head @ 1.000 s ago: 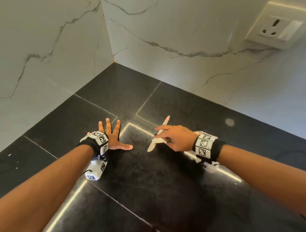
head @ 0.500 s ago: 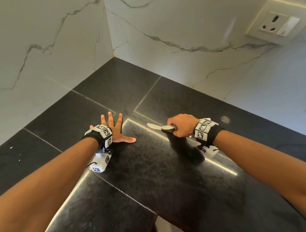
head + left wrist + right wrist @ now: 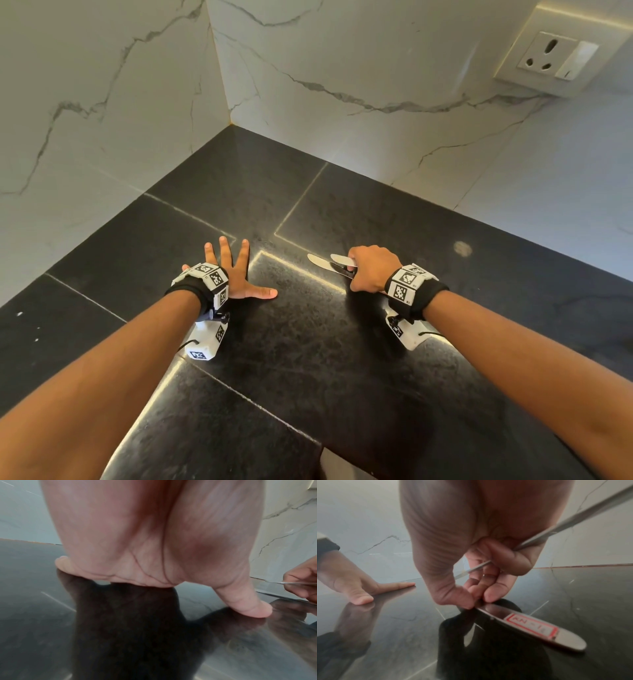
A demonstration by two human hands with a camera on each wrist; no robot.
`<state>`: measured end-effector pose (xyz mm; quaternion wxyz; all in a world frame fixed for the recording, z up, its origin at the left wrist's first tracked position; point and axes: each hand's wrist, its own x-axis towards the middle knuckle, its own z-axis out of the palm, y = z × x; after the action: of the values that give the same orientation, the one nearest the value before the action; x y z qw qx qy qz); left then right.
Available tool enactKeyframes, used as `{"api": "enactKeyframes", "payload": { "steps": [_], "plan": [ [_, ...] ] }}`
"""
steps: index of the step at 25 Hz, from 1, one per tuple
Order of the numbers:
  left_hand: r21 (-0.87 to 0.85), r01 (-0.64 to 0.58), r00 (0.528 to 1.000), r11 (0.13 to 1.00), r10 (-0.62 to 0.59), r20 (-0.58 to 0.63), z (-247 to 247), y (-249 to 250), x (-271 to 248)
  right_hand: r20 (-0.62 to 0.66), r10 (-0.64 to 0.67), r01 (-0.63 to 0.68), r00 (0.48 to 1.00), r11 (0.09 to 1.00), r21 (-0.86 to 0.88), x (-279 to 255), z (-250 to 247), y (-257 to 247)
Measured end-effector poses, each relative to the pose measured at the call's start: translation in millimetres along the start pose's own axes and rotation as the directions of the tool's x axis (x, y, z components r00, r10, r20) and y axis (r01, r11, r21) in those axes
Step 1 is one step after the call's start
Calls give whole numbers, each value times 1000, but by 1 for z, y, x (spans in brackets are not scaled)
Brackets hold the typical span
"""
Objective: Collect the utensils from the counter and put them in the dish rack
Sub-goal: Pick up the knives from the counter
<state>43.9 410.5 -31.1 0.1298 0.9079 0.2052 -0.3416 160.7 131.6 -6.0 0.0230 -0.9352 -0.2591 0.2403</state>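
Currently in hand: first knife [image 3: 573,519], clamped in the curled fingers of the right hand [image 3: 371,270], blade poking out toward the left.
Being picked up: second knife [image 3: 530,627], lying flat on the counter [image 3: 308,342] directly under the same hand; thumb and fingertips [image 3: 494,595] pinch it at the narrow neck where handle meets blade.
Left hand [image 3: 236,277]: pressed flat on the counter, fingers spread and straight, holding nothing, well apart from both knives.
Handling: probably light, rigid, smooth steel; likely slippery against the polished stone and against the other knife, and apt to clatter or skate if the pinch slips.
Where to take hold: at the neck or along the handle edges, tipping one edge up first, since nothing offers a gap underneath; red-bordered sticker [image 3: 532,626] on the handle may give a little grip.
Surface: black glossy stone slabs with pale seams, mirror-like enough to reflect both hands.
Room: corner of white veined marble wall [image 3: 342,68], socket plate [image 3: 555,58] at upper right.
Dish rack: not in view, so direction of the carry cannot be judged.
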Motion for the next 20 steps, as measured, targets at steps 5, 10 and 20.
{"api": "enactKeyframes", "payload": {
  "steps": [5, 10, 20],
  "plan": [
    [13, 0, 1000, 1000, 0, -10, 2, 0, 2, -9, -7, 7, 1000, 1000, -4, -11, -1, 14],
    [31, 8, 1000, 999, -7, -18, 2, 1, 3, -21, 66, -65, 998, 997, 36, -20, 1, 22],
    [23, 10, 1000, 1000, -10, -12, 1, 5, -3, -59, 55, -50, 997, 994, 95, -28, 3, 19]
  ]
}}
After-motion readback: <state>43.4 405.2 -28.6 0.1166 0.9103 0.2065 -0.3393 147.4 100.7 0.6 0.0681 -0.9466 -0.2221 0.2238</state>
